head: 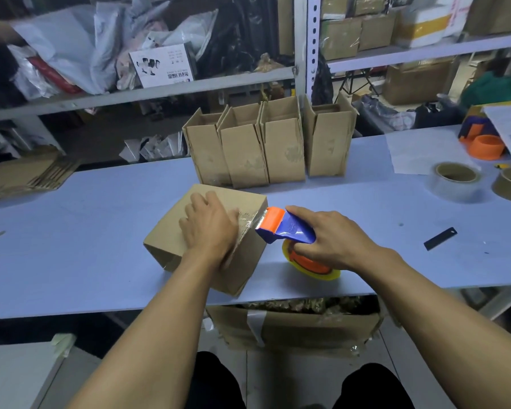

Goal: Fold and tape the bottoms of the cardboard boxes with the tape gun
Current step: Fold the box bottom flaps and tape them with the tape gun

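A brown cardboard box (171, 231) lies bottom-up near the front edge of the pale blue table (86, 261). My left hand (208, 228) rests flat on its folded flaps, fingers spread. Clear tape (248, 219) runs from under that hand over the box's right edge to the tape gun (286, 228), blue with an orange head and a yellow-rimmed roll. My right hand (331, 240) grips the gun's handle just right of the box, with the head touching the box's upper right corner.
Several upright boxes (266, 146) stand in a row behind. Two tape rolls (456, 180) and a second orange tape gun (481, 140) sit at far right on papers. A black blade (440, 234) lies right. Flat cardboard (18, 175) is stacked left, with shelves behind.
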### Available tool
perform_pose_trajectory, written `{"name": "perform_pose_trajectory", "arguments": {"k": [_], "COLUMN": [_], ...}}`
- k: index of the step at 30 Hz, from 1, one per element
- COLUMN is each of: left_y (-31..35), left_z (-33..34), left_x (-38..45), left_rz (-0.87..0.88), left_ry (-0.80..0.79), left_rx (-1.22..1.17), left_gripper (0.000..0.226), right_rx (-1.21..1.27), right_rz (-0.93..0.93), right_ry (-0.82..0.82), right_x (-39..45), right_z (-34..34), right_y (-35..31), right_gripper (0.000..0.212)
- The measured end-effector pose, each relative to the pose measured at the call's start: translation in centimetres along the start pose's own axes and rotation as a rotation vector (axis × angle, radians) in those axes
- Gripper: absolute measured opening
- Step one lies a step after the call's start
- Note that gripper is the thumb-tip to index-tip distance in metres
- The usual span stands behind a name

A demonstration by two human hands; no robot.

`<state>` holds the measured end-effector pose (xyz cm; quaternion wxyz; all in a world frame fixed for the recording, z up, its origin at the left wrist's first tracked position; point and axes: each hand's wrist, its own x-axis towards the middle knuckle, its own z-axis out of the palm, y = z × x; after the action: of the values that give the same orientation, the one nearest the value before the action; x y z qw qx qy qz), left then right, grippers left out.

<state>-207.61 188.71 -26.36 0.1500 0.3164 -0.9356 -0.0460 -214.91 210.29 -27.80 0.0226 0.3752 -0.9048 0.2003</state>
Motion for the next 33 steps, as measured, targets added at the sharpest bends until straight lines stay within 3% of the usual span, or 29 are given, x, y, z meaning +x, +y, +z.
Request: {"name": "perform_pose_trajectory", "arguments": {"k": [3, 5, 7, 9, 10, 13, 16, 26, 33], "left_y": [-0.6, -1.0, -1.3, -1.7, -1.9, -2.0, -2.0, -1.8, -1.5], "left_z": [-0.5, -1.2, -2.1, -2.1, -1.7, -0.6, -0.3, -0.4, -0.6], "left_x": [0.1, 0.3, -0.2, -0.9, -1.2, -1.7, -1.5, -1.7, -1.3], "left_rz": [-0.059, 0.125, 0.366, 0.495, 0.505, 0.504, 0.484, 0.455, 0.396], "left_ry": [0.071, 0.086, -0.187, -0.449, -0.473, -0.357, -0.364, -0.379, -0.328], "left_rx": [-0.144, -0.352, -0.463, -0.303, -0.198, -0.123, -0.129, -0.133, -0.314], "left_gripper": [0.044, 0.045, 0.048, 0.067, 0.076, 0.073, 0.067, 0.063, 0.064], "right_rx": [-0.05, -0.074, -0.12, -0.158, -0.159, -0.174, -0.242, -0.231, -0.391], "right_rz": [0.006, 0.026, 0.04, 0.055, 0.064, 0.078, 0.034, 0.016, 0.019], "right_ry": [-0.019, -0.043, -0.069, -0.112, -0.133, -0.073, 0.035, 0.024, -0.022], "right_x": [0.2, 0.3, 0.6, 1.3, 1.6, 2.1, 1.7, -1.3, 1.3], "right_z": [0.1, -0.1, -0.5, -0.7, -0.5, 0.8, 1.4, -0.8, 0.6], "right_y": [-0.5, -0.9, -1.3, -1.8, -2.2, -3.2, -3.0, -0.7, -3.6], "right_gripper": [0.065, 0.062, 0.06, 0.065, 0.07, 0.074, 0.072, 0.067, 0.057]}}
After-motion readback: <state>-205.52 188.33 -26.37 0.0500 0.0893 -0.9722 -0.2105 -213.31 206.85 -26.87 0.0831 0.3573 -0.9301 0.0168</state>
